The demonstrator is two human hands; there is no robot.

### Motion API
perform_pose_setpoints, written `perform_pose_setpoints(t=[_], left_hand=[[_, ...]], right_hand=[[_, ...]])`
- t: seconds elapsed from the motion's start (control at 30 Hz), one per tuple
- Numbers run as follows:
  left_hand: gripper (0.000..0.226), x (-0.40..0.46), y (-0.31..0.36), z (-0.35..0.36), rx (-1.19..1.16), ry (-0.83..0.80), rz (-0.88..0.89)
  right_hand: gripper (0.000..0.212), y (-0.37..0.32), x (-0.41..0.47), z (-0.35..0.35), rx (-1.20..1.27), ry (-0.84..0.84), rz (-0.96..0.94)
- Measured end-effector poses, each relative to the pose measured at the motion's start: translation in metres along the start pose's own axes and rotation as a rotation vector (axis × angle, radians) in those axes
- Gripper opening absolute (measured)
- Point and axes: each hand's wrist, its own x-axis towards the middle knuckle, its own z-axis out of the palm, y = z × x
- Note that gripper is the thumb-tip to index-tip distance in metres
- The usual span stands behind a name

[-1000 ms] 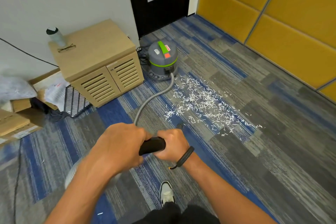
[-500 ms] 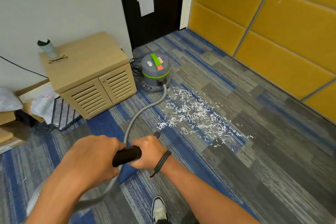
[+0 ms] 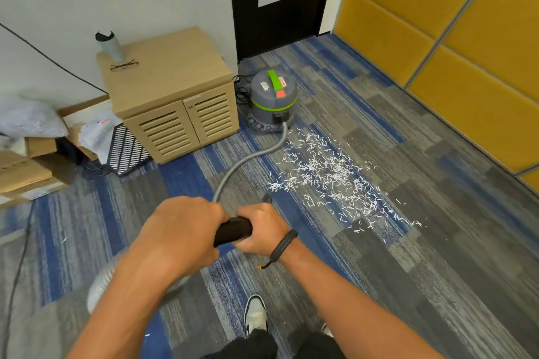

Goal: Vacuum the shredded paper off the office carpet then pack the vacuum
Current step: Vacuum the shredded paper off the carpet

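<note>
A grey and green canister vacuum [image 3: 273,100] stands on the carpet by the dark door. Its grey hose [image 3: 248,158] curves from the canister toward me. Both hands grip a black handle [image 3: 233,231] at the hose's near end: my left hand [image 3: 182,234] curls round the left part, my right hand [image 3: 262,229] round the right part. White shredded paper [image 3: 329,178] lies scattered on the blue and grey carpet, to the right of the hose and beyond my right hand. The nozzle is mostly hidden behind my hands.
A wooden cabinet [image 3: 172,93] with a bottle [image 3: 109,45] and glasses on top stands left of the vacuum. Cardboard boxes [image 3: 26,172], papers and a black mesh bin [image 3: 127,150] crowd the left wall. Yellow wall panels [image 3: 455,46] line the right. My shoe [image 3: 256,315] is below.
The view has shifted, so the vacuum and paper sit a little differently in frame. Both hands keep the same grip on the handle. The paper pile looks unchanged.
</note>
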Motion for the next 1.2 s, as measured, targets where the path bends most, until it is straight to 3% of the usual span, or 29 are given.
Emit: perform_pose_setpoints(t=[0.27, 0.5, 0.73, 0.87, 1.2], left_hand=[[0.041, -0.001, -0.017, 0.012, -0.085, 0.015, 0.007], [0.039, 0.003, -0.033, 0.008, -0.093, 0.004, -0.017], [0.033, 0.015, -0.019, -0.001, 0.017, 0.013, -0.029], [0.033, 0.029, -0.002, 0.002, 0.045, 0.014, 0.024], [0.037, 0.039, 0.016, 0.000, -0.036, 0.058, 0.151]], right_hand=[[0.020, -0.003, 0.002, 0.001, -0.066, -0.080, 0.038], [0.035, -0.006, 0.024, 0.005, -0.091, -0.113, 0.011], [0.019, -0.002, 0.030, -0.003, -0.048, -0.091, 0.038], [0.029, 0.014, 0.017, -0.007, -0.035, -0.071, 0.094], [0.020, 0.032, -0.018, -0.028, -0.141, -0.024, 0.182]])
